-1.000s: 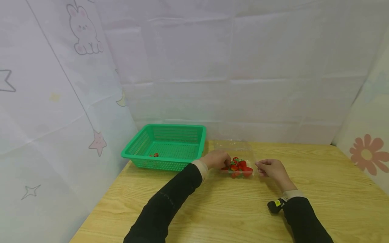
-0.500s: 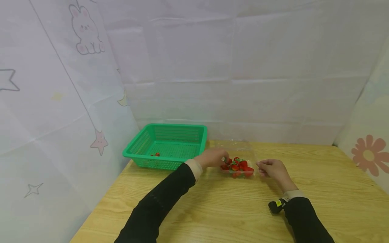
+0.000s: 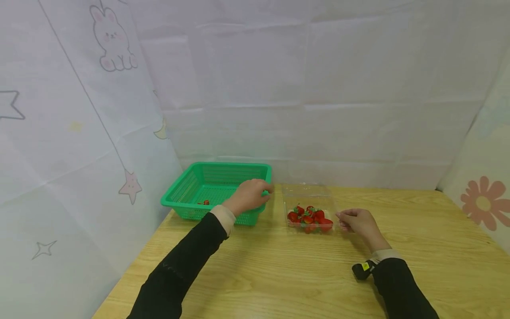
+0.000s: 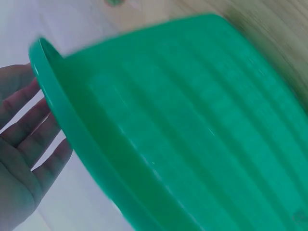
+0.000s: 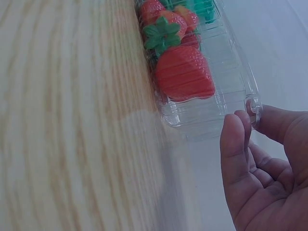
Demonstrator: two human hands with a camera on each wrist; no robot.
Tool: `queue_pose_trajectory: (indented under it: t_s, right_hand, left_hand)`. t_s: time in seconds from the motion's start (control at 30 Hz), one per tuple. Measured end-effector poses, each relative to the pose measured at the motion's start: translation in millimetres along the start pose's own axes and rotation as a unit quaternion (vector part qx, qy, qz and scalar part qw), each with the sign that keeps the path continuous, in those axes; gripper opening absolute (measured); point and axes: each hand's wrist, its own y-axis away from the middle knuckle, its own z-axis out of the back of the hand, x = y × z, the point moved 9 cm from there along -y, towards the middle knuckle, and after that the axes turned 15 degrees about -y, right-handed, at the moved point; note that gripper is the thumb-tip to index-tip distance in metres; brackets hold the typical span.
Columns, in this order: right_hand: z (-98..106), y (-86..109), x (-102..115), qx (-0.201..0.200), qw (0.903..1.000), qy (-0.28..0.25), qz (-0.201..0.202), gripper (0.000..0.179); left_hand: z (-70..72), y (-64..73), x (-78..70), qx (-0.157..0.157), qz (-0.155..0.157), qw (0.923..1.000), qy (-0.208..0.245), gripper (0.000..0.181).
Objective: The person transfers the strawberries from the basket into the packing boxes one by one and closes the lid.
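Observation:
A green plastic basket [image 3: 179, 207] stands on the table at the back left. My left hand [image 3: 249, 195] is over its right end, fingers loosely extended and holding nothing. In the left wrist view the fingers [image 4: 36, 125] appear beside the basket rim [image 4: 72, 130]; contact is hard to tell. Right of the basket lies a clear plastic box [image 5: 226, 72] with its lid [image 3: 307, 190] folded back. Several red strawberries [image 3: 311, 218] with green leaves sit in the box. My right hand [image 3: 360, 223] pinches the box's right edge between thumb and fingers.
A small red piece [image 3: 206, 202] lies in the basket. The wooden table [image 3: 279, 274] extends in front and to the right. A white printed cloth [image 3: 255, 88] hangs close behind the basket and box, with more cloth at both sides.
My left hand has left the box and moved left to the basket's right end. A strawberry now shows at the box's left side. The right hand stays at the box edge.

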Motion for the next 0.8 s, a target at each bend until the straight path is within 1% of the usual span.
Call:
queue_pose_trajectory:
  t_s: [0.1, 0.2, 0.4, 0.53, 0.63, 0.7, 0.8]
  right_hand:
    - [1, -0.3, 0, 0.0, 1.0, 0.0, 0.002, 0.046]
    - [1, -0.7, 0, 0.0, 1.0, 0.001, 0.001, 0.045]
    - [1, -0.5, -1, -0.001, 1.0, 0.001, -0.001, 0.044]
    - [2, 0.0, -1, -0.001, 1.0, -0.001, 0.0, 0.045]
    - [1, 0.2, -1, 0.0, 1.0, 0.0, 0.0, 0.046]
    - [1, 0.0, -1, -0.002, 1.0, 0.0, -0.002, 0.046]
    - [1, -0.6, -1, -0.006, 1.0, 0.002, -0.003, 0.044]
  left_hand:
    - [2.3, 10.6, 21.7, -0.007, 0.023, 0.9996, 0.018, 0.021]
    - [1.0, 22.8, 43.5, -0.004, 0.045, 0.9987, 0.025, 0.02]
    - [-6.8, 48.2, 87.2, 0.001, 0.099, 0.995, 0.012, 0.02]
    - [-12.7, 64.2, 113.0, 0.006, 0.132, 0.9912, 0.0, 0.022]
    - [-17.0, 74.7, 130.6, 0.023, 0.166, 0.9858, -0.007, 0.023]
    - [-20.9, 81.7, 141.3, 0.045, 0.195, 0.9797, -0.007, 0.023]
    - [-26.7, 91.0, 152.6, 0.076, 0.225, 0.9714, -0.003, 0.02]
